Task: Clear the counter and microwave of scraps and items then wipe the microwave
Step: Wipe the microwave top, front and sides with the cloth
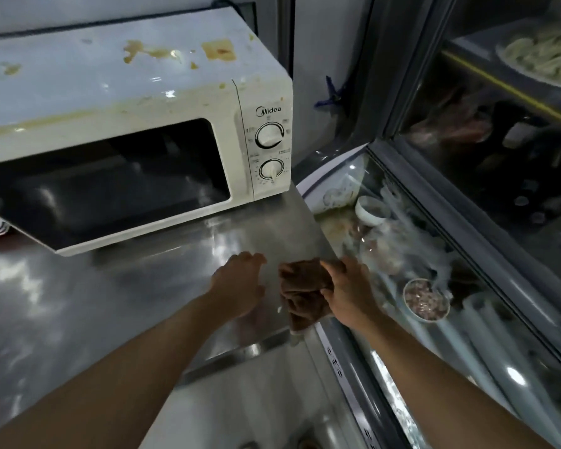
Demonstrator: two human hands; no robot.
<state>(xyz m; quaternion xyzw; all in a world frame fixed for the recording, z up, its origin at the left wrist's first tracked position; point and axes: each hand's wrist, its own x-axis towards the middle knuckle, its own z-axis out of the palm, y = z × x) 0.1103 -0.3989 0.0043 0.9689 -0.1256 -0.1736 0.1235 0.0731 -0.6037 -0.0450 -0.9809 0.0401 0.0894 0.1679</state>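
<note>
Bare steel counter (62,303) is left open on the near left. The far side is blocked by the microwave (136,140), the right by a glass display case (434,254).

The Midea microwave (136,124) is cream-white with a black door window, its top blotched with yellow-brown stains towards twelve o'clock. The cloth (300,293) is reddish-brown. The counter (78,303) is bare grey steel. At three o'clock, a white bowl (426,299) holds pinkish mince.
</note>
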